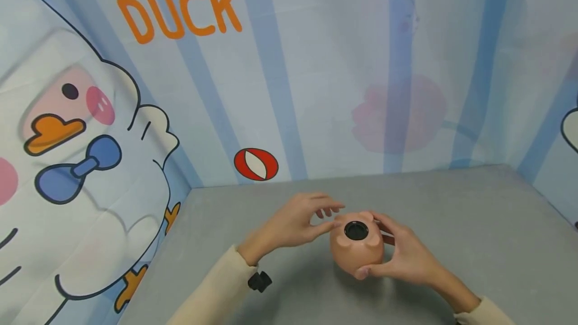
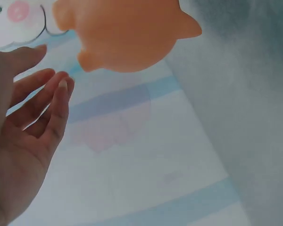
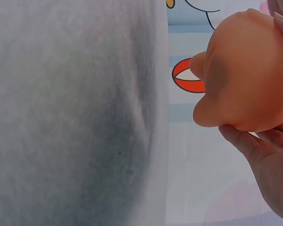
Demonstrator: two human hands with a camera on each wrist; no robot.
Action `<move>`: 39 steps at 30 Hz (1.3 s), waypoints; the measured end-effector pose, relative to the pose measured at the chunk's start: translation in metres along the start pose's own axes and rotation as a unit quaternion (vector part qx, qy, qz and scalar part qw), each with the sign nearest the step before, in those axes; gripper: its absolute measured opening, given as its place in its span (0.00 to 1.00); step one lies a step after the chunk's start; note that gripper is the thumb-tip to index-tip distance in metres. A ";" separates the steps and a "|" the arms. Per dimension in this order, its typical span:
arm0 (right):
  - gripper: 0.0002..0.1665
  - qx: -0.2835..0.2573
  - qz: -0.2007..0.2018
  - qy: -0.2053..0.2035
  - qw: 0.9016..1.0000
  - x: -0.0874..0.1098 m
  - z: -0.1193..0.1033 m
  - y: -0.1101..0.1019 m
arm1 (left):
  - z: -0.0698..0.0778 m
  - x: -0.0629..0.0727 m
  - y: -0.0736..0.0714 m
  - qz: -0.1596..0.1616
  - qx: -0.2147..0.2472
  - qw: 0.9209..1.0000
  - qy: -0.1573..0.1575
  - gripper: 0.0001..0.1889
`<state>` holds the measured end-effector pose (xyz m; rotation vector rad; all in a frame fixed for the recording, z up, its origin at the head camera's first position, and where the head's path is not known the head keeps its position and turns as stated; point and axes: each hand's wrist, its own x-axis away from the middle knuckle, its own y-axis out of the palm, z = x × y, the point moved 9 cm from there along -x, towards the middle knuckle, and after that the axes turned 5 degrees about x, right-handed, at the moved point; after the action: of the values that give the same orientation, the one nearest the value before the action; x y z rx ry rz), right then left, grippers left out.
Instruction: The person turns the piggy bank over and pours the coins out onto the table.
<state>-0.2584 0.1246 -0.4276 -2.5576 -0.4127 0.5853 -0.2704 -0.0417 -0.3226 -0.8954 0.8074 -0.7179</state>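
A round, peach-coloured piggy bank (image 1: 356,252) is held up over the grey tabletop, its underside turned up towards the head camera. Stubby feet surround a black round plug (image 1: 356,230) there. My right hand (image 1: 408,257) grips the bank from the right, thumb low on the near side and fingers on the far side; the right wrist view shows this hand (image 3: 273,165) under the smooth body. At the bank's left side hovers my left hand (image 1: 300,219), fingers loosely bent, thumb tip close by a foot. Seen from the left wrist, that hand (image 2: 33,122) is apart from the bank and holds nothing.
The grey tabletop (image 1: 451,204) runs back to a printed cloth backdrop (image 1: 316,64) with blue stripes, a large duck and a red ball print. The cloth also rises along the left and right sides. A small black clip-like piece (image 1: 259,281) sits at the left cuff.
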 end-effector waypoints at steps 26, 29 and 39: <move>0.58 -0.022 -0.006 -0.029 0.999 0.001 -0.002 -0.003 | 0.034 -0.035 0.015 -0.172 -0.150 0.971 0.076 0.09; 0.59 -0.017 -0.007 -0.021 1.000 0.002 -0.001 -0.003 | 0.038 -0.037 0.022 -0.181 -0.177 0.963 0.091 0.09; 0.61 -0.014 -0.006 -0.012 1.000 0.002 -0.003 -0.003 | 0.040 -0.040 0.031 -0.200 -0.167 0.962 0.083 0.08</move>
<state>-0.2556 0.1270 -0.4247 -2.5742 -0.4476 0.6099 -0.2507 0.0198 -0.3230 -1.3405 0.9244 -1.0396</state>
